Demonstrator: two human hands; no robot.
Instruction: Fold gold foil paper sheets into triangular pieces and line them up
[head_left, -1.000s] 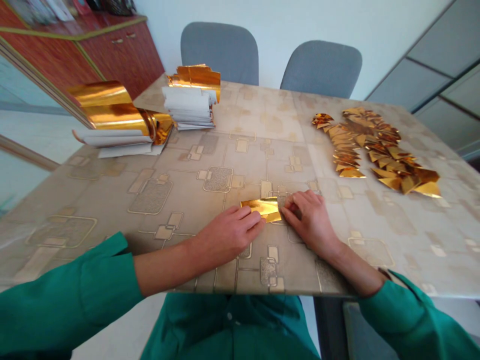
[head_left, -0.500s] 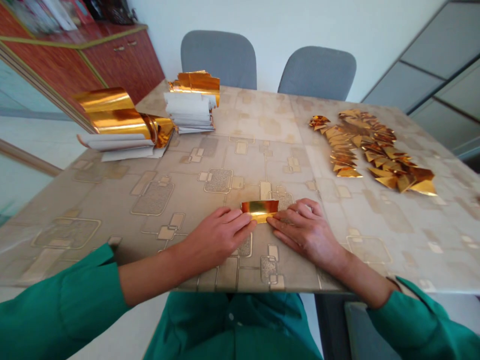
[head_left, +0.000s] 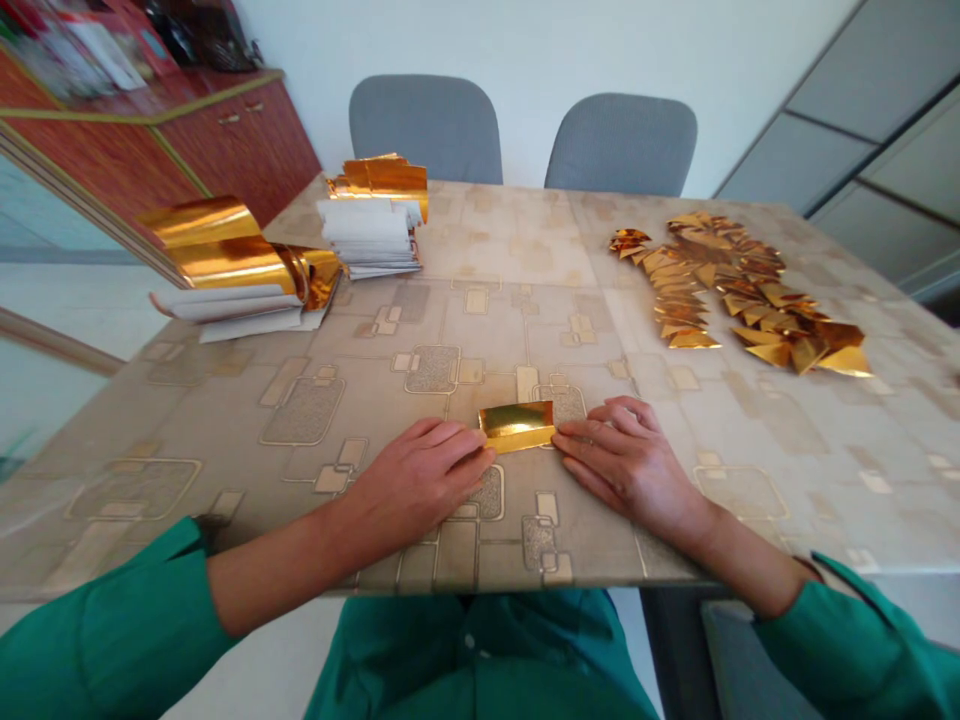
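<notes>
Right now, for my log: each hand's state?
Left hand: touching the left end of the gold paper; pinch or press, can't tell.
Right hand: at its right end; grip unclear.

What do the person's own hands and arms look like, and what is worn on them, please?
The left hand and right hand are bare, with no gloves and no visible rings. The left sleeve and right sleeve are plain green and loose, ending partway along the forearms. I see no markings on them.
</notes>
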